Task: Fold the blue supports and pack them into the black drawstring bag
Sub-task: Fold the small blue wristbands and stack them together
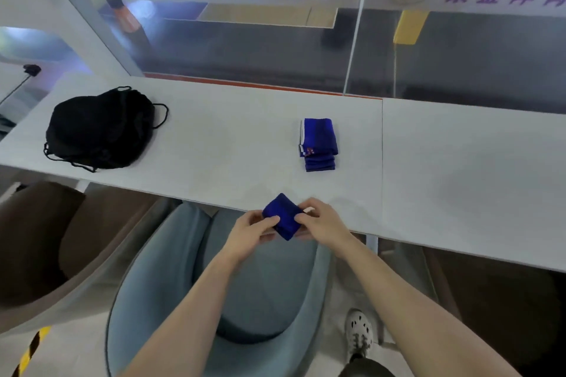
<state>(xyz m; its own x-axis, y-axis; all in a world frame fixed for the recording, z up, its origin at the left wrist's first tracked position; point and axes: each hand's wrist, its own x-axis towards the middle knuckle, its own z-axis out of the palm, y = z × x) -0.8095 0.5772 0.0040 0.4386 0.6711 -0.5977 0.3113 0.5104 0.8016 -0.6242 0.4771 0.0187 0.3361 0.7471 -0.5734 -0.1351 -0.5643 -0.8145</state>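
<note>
A folded blue support (284,217) is held over the near edge of the white table (214,144). My left hand (252,231) pinches its left side and my right hand (321,222) pinches its right side, where a small white tag shows. A stack of several folded blue supports (318,144) lies on the table further back, right of centre. The black drawstring bag (99,128) lies slumped at the table's far left, its cords trailing around it; whether its mouth is open I cannot tell.
A grey-blue padded chair (190,269) stands below my arms, a brown chair (46,239) to its left. A glass partition (275,49) with a printed band runs behind the table. A second white table (474,177) adjoins on the right. A white shoe (359,333) shows on the floor.
</note>
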